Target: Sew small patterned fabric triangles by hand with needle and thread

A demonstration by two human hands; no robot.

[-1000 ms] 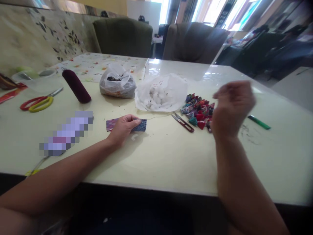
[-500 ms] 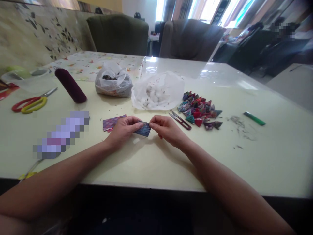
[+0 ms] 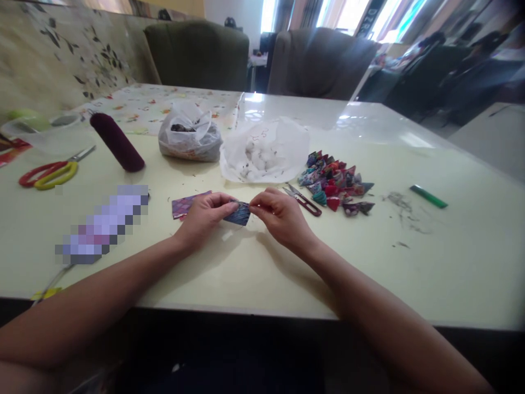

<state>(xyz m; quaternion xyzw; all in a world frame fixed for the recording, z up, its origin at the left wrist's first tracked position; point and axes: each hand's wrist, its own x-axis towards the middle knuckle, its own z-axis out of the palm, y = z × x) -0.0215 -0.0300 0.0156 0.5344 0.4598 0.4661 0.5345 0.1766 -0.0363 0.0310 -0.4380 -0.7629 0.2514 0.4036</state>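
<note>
My left hand [image 3: 204, 216] pinches the left end of a small dark blue patterned fabric piece [image 3: 239, 214] just above the cream table [image 3: 262, 262]. My right hand [image 3: 279, 214] is closed in a pinch at the right end of the same piece. A pink-purple fabric piece [image 3: 185, 205] lies flat just left of my left hand. Small red thread snips [image 3: 302, 200] rest on the table right of my right hand. Beyond them lies a pile of colourful fabric triangles [image 3: 334, 183].
A white plastic bag of stuffing [image 3: 264, 151] and a grey tied bag [image 3: 188, 137] sit behind the hands. A maroon spool [image 3: 117, 143] and red-yellow scissors [image 3: 51, 172] are at the left, a green lighter [image 3: 428, 196] and thread scraps at the right. Armchairs stand beyond the table.
My right hand came down from its raised position at the right to the blue fabric piece and closed on its end. My left hand has kept its grip.
</note>
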